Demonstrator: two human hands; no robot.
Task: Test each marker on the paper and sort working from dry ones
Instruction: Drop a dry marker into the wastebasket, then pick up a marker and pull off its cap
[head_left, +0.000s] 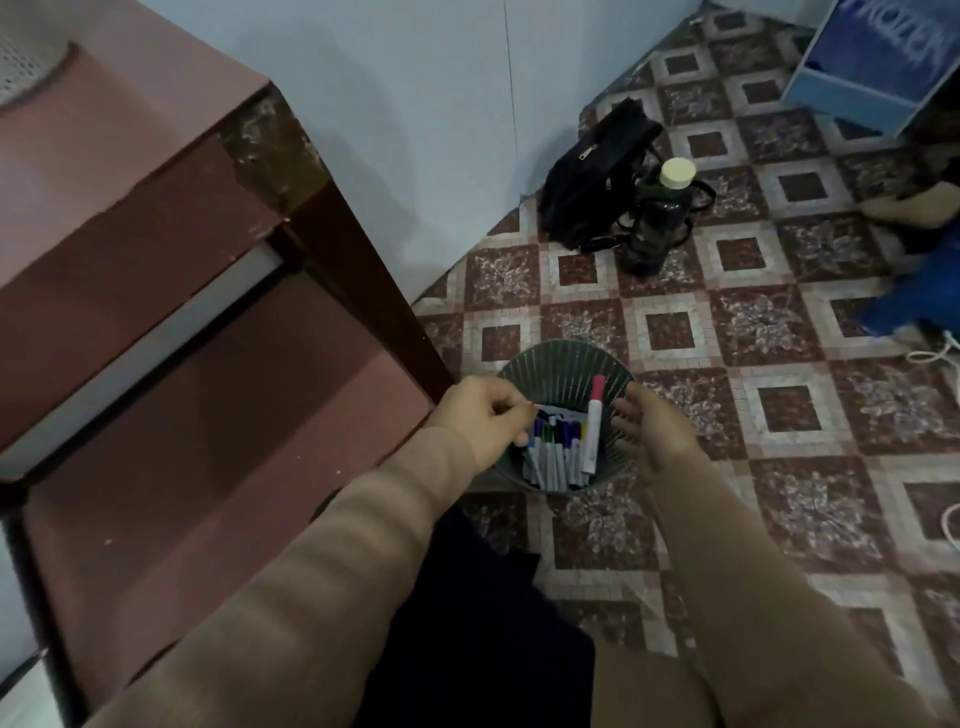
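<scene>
- Left hand (485, 415): fingers curled at basket (561, 358) rim, hold unclear.
- Right hand (652, 423): fingers loose against the wall.
- Risk: uneven lift tips basket; markers (553, 452) spill onto floor (779, 415).

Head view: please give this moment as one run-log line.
green basket: on floor, holds markers | red-capped marker: cap up, inside | left hand: curled at left rim | right hand: against right side
</scene>
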